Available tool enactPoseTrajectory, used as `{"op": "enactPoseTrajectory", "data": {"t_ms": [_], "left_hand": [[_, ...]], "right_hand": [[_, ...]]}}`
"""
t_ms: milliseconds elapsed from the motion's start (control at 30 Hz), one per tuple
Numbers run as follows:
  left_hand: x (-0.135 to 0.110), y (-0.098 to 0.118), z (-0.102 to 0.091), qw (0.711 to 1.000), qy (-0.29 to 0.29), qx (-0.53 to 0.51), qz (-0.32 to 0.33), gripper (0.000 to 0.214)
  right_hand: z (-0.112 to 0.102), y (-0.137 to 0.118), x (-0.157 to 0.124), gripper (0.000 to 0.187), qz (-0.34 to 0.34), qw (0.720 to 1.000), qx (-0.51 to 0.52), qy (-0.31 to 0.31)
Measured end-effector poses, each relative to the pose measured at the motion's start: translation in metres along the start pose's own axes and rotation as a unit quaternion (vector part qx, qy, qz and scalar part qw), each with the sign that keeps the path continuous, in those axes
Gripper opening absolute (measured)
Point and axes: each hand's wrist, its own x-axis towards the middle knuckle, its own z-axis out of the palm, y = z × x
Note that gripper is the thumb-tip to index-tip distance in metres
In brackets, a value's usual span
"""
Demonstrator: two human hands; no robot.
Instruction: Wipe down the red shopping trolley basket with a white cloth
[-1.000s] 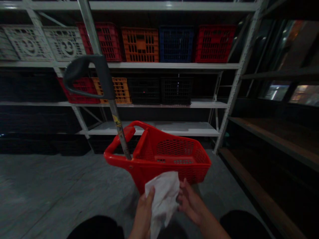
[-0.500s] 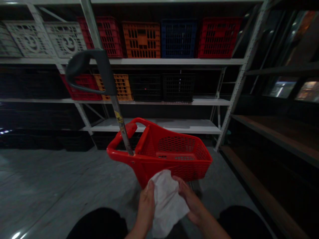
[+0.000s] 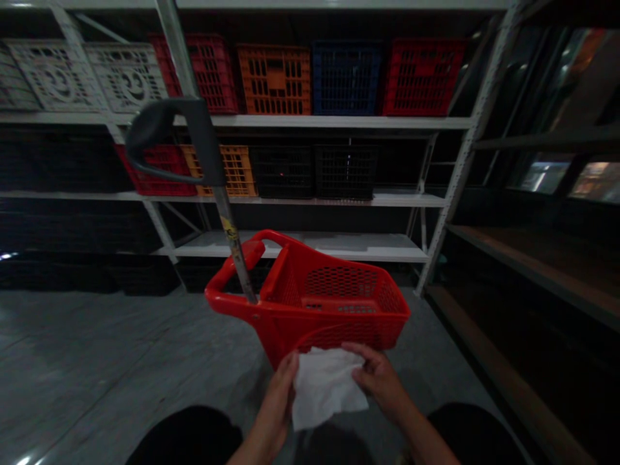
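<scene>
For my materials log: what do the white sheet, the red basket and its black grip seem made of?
The white sheet looks like a soft nonwoven wipe or tissue, limp and creased; cloth is possible. The red basket looks like glossy moulded plastic, with punched mesh walls. The black grip looks like matte plastic or rubber, smooth and curved; dim light leaves that open.

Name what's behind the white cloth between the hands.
Behind the white cloth is the lower front of the red mesh basket, with grey floor below; the part the cloth covers cannot be seen.
</scene>
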Motion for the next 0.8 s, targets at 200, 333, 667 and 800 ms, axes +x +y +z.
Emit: {"op": "enactPoseTrajectory", "data": {"t_ms": [200,333,667,800], "left_hand": [[-0.002,0.015,-0.002,0.974,-0.007,0.148,0.174,0.068],[-0.003,0.016,-0.007,0.937,-0.023,0.286,0.2,0.034],[-0.005,0.009,-0.012,0.881,0.004,0.399,0.253,0.044],[-0.004,0.009,-0.016,0.884,0.037,0.402,0.237,0.044]], "right_hand": [[-0.002,0.004,0.007,0.038,-0.02,0.999,0.014,0.042],[-0.007,0.001,0.01,0.035,-0.001,0.997,0.007,0.078],[-0.005,0.009,0.011,0.059,-0.022,0.998,0.061,-0.016],[-0.014,0.019,0.014,0.05,-0.025,0.999,-0.028,0.016]]}}
